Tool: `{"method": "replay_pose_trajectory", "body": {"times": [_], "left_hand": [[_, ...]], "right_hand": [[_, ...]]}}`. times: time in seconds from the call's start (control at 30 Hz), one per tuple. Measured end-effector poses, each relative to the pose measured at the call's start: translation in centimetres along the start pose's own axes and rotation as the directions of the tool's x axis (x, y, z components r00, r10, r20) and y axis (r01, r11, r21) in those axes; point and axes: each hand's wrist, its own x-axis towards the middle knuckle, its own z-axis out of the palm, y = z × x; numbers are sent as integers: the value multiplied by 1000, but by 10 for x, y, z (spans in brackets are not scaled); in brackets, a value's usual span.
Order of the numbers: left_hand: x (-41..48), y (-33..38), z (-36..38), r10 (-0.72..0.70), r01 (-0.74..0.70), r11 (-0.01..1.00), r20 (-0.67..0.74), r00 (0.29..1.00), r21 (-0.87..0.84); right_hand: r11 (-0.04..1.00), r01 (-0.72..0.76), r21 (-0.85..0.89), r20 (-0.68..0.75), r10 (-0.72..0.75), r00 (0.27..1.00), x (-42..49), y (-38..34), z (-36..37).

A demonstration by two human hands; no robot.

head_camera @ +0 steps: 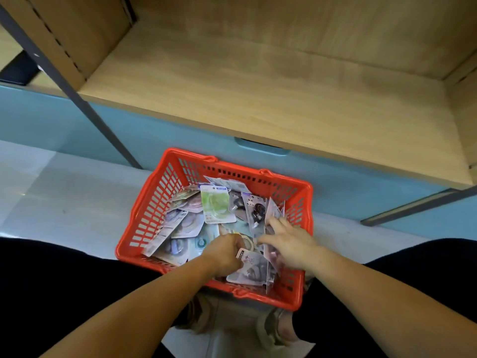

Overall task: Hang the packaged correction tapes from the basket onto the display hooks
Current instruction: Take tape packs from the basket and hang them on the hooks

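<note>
Left hand [227, 251] pinches grey pack [251, 267] | right hand [290, 245] splayed, gripping nothing visible | judged light, stiff, slick: take card top

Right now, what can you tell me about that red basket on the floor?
The red basket looks like plastic: rectangular, with slotted lattice walls and a thick rim. It sits upright on the pale floor in front of a wooden shelf, between the person's dark-clad legs. Inside, packaged correction tapes lie loosely heaped. The left hand grips one pack near the front, and the right hand reaches in, its spread fingers touching upright packs by the right wall.
</note>
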Motion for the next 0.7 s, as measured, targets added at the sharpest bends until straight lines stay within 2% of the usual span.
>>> {"method": "replay_pose_trajectory", "body": {"times": [0.1, 0.17, 0.23, 0.3, 0.37, 0.5, 0.57, 0.63, 0.7], "left_hand": [[3, 0, -16, -15, 8, 977, -29, 999, -211], [-3, 4, -35, 4, -42, 939, -110, 994, -343], [-15, 9, -56, 8, -92, 895, -192, 981, -436], [-29, 16, -82, 29, -140, 877, -240, 970, -460], [-42, 28, -109, 86, -199, 855, -246, 965, -480], [-54, 56, -153, 149, -274, 753, -250, 957, -598], [-55, 62, -164, 141, -278, 716, -257, 956, -640], [-52, 63, -165, 112, -272, 617, -260, 959, -738], [-48, 68, -162, 56, -236, 462, -238, 970, -855]], "right_hand": [[998, 21, 57, -84, -16, 996, 2, 11, -5], [979, 36, 200, -106, -15, 994, 7, 15, -16], [915, 72, 397, -137, -19, 990, 10, 12, -29], [776, 135, 616, -194, -17, 981, 10, 1, -49], [622, 207, 755, -269, 6, 963, 6, -12, -74], [363, 256, 896, -330, 158, 931, -4, -29, -114], [278, 256, 926, -325, 244, 914, -7, -30, -127], [219, 257, 941, -314, 294, 903, -10, -29, -135], [119, 263, 957, -289, 354, 889, -13, -25, -140]]}}
